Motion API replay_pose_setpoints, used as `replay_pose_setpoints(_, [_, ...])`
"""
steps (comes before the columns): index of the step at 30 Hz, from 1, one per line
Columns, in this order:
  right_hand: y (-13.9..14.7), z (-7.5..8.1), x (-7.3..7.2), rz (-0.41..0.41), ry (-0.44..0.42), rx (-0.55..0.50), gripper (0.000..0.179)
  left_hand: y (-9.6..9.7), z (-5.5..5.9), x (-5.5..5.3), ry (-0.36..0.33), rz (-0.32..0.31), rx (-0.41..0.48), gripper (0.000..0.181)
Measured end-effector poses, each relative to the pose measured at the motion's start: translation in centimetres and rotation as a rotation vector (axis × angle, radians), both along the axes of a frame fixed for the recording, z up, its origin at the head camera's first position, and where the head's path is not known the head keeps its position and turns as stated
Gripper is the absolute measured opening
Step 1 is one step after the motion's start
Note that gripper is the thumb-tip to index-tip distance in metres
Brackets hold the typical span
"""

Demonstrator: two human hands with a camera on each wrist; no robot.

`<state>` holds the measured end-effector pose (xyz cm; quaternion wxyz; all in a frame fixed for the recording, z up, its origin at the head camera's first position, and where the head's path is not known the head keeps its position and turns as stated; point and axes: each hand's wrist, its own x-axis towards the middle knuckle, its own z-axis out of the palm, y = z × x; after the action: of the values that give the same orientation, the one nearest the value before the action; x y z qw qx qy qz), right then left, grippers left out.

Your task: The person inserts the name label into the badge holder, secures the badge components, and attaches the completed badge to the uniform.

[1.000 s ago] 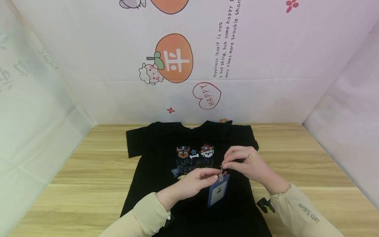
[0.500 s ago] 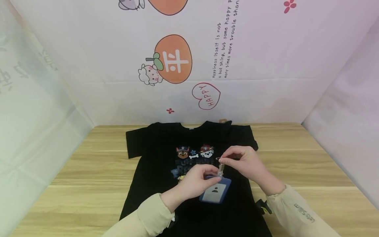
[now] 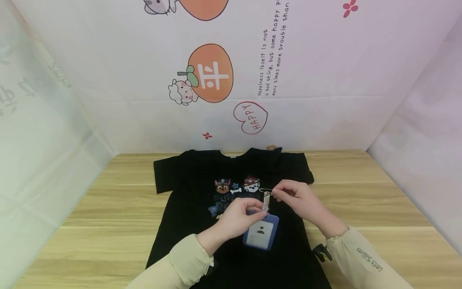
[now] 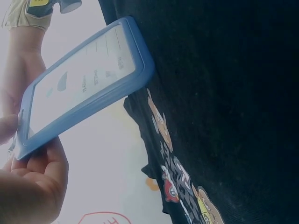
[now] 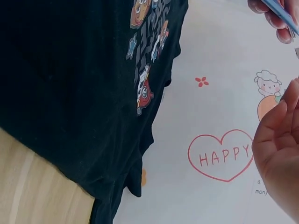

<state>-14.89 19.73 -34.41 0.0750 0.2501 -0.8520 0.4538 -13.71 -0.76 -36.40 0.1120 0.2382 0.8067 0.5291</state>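
In the head view, my left hand holds a blue-framed badge holder near its top, between thumb and fingers, above a black T-shirt. From the badge's top rises a strap with a metal clip, and a thin safety pin sits across it. My right hand pinches the pin's right end; whether the pin is unfastened I cannot tell. The left wrist view shows the badge holder tilted, gripped at its lower left end by my left hand. The right wrist view shows my right hand with fingertips together.
The T-shirt lies flat, collar away from me, with cartoon prints on its chest. Beneath it is a wood-grain table. A printed white cloth hangs behind, with more white cloth at both sides.
The badge has turned from edge-on to facing the camera. The right fingers first covered the clip's top, then shifted right, so the pin and metal clip now show. The left hand keeps its hold.
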Motion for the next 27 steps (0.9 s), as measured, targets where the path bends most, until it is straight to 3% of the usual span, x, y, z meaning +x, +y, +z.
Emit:
replay_pose_setpoints(11, [-0.2, 0.0, 0.4, 0.038, -0.014, -0.045, 0.015, -0.1, -0.4, -0.4, 0.007, 0.022, -0.001, 0.02])
replay_pose_setpoints(19, [-0.1, -0.3, 0.1, 0.024, -0.067, -0.087, 0.016, 0.2, 0.3, -0.9, 0.015, 0.108, 0.188, 0.027])
replay_pose_setpoints(22, [-0.2, -0.4, 0.1, 0.009, -0.108, -0.109, 0.019, 0.4, 0.5, -1.3, 0.054, 0.153, 0.212, 0.023])
replay_pose_setpoints(27, [-0.3, -0.6, 0.0, -0.003, -0.156, -0.144, 0.02, 0.5, 0.7, -1.7, 0.073, 0.165, 0.224, 0.019])
